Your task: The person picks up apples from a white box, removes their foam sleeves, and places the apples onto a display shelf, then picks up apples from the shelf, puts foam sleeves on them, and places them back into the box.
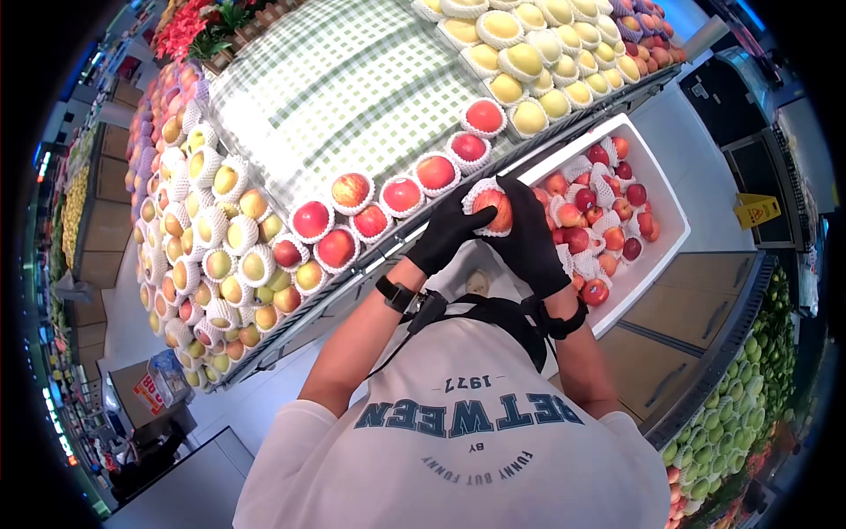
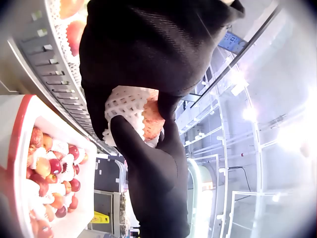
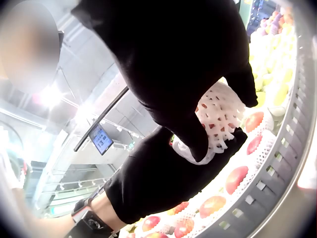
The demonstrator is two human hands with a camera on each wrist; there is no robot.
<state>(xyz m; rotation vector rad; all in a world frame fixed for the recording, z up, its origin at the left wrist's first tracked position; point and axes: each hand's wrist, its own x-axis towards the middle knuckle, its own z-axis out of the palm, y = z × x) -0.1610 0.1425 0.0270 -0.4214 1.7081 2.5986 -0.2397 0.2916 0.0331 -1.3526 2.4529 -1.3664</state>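
Both hands wear black gloves and meet at a red-streaked apple [image 1: 495,212] in a white foam net, in front of the display's edge. My left hand [image 1: 448,234] grips it from the left, its thumb across the front. From the right, my right hand [image 1: 531,242] curls its fingers round the same fruit. The right wrist view shows the foam net [image 3: 220,116] wrapped over much of the apple, with fingers on both sides. In the left wrist view, red skin [image 2: 152,116] shows beside the net; the rest is hidden by the gloves.
Netted red apples [image 1: 402,197] line the display's front edge by a green checked cloth [image 1: 326,88]. Yellow fruit [image 1: 524,62] is stacked at the back right, more netted fruit [image 1: 211,229] at the left. A white foam box [image 1: 674,207] of loose apples stands right of the hands.
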